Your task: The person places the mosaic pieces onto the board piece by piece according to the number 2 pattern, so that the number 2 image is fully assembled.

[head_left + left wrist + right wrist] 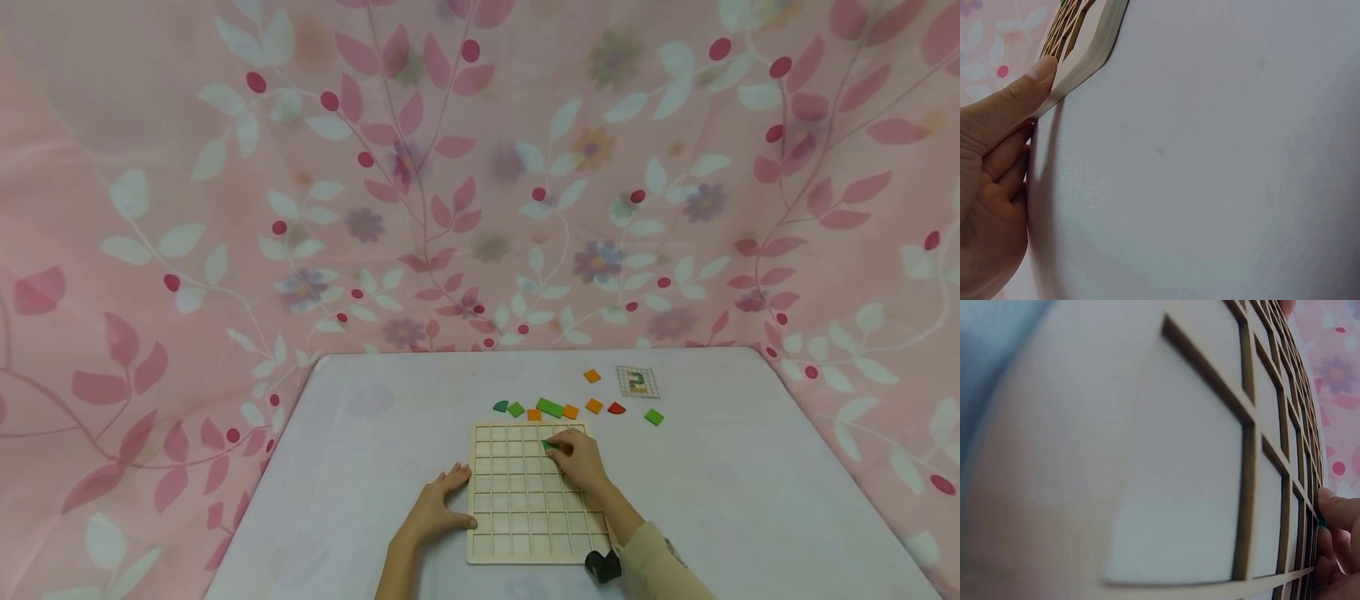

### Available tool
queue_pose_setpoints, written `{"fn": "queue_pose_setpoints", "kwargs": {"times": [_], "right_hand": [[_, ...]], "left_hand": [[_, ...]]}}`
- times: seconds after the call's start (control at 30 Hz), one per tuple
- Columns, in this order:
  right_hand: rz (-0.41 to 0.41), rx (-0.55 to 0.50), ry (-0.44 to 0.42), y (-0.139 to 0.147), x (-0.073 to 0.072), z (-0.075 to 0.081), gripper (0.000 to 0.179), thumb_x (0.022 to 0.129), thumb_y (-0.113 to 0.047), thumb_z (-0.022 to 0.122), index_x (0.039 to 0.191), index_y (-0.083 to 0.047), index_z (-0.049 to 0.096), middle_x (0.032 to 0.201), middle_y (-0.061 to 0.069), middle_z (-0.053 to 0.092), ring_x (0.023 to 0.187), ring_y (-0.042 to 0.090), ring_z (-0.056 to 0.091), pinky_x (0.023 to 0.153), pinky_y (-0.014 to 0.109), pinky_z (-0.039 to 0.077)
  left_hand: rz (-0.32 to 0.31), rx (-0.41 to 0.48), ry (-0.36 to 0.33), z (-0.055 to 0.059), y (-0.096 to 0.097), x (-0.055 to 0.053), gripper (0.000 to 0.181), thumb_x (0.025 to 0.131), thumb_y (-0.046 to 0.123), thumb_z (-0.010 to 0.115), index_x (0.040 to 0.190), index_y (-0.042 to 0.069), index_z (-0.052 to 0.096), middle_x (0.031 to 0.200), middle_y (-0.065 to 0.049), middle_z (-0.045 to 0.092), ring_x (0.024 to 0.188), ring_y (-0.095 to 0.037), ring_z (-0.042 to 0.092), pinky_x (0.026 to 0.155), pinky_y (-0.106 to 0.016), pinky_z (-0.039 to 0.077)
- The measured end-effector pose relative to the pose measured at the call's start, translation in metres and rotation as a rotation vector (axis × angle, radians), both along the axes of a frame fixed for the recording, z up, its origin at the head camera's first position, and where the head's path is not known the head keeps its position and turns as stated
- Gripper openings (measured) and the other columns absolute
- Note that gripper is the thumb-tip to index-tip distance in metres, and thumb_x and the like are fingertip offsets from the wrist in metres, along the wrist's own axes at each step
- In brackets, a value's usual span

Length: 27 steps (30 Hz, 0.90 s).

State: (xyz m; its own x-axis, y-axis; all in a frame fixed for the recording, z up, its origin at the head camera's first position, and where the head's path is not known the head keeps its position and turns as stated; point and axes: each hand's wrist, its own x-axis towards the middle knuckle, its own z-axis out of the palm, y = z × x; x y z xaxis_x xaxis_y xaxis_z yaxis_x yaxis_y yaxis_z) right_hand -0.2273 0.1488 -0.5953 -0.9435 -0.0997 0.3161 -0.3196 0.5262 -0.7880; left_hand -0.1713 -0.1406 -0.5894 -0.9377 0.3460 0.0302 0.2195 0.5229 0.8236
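Note:
A square wooden grid board lies on the white table. My right hand pinches a small green piece over the upper right cells; the fingers hide part of its shape. In the right wrist view, a sliver of that green piece shows between the fingertips. My left hand is spread beside the board's left edge, its thumb and a fingertip touching it. Seen from the left wrist, the thumb lies against the board's rim.
Beyond the board lie a dark green quarter-round piece, a green rectangle, several orange squares, green squares and a red piece. A gridded pattern card lies at the back right. A floral cloth hangs behind.

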Motion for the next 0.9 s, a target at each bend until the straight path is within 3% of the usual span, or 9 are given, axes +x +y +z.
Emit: {"fn": "queue_pose_setpoints", "kwargs": {"times": [0.33, 0.6, 0.9], "right_hand": [[0.055, 0.019, -0.010, 0.002, -0.001, 0.002, 0.015, 0.075, 0.004, 0.072, 0.089, 0.001, 0.071, 0.086, 0.009, 0.067, 0.070, 0.013, 0.056, 0.060, 0.021, 0.049], [0.033, 0.111, -0.012, -0.003, -0.001, -0.001, 0.019, 0.077, -0.005, 0.074, 0.095, 0.000, 0.072, 0.080, 0.001, 0.058, 0.067, 0.008, 0.046, 0.057, 0.022, 0.042], [-0.025, 0.145, 0.024, -0.008, 0.001, -0.002, 0.012, 0.077, -0.007, 0.076, 0.086, 0.000, 0.074, 0.077, 0.000, 0.055, 0.066, 0.009, 0.046, 0.056, 0.023, 0.042]], "left_hand": [[0.007, -0.010, -0.011, 0.000, 0.000, 0.000, 0.084, 0.058, 0.017, 0.087, 0.130, -0.005, 0.051, 0.138, -0.027, 0.042, 0.127, -0.058, 0.029, 0.104, -0.065, 0.024], [0.005, -0.004, -0.007, -0.001, 0.001, 0.000, 0.084, 0.058, 0.017, 0.087, 0.130, -0.005, 0.051, 0.138, -0.027, 0.042, 0.126, -0.059, 0.028, 0.104, -0.066, 0.024], [0.010, -0.001, -0.007, -0.006, 0.000, -0.001, 0.086, 0.058, 0.025, 0.087, 0.132, 0.000, 0.051, 0.139, -0.024, 0.042, 0.129, -0.056, 0.029, 0.106, -0.064, 0.023]]}}
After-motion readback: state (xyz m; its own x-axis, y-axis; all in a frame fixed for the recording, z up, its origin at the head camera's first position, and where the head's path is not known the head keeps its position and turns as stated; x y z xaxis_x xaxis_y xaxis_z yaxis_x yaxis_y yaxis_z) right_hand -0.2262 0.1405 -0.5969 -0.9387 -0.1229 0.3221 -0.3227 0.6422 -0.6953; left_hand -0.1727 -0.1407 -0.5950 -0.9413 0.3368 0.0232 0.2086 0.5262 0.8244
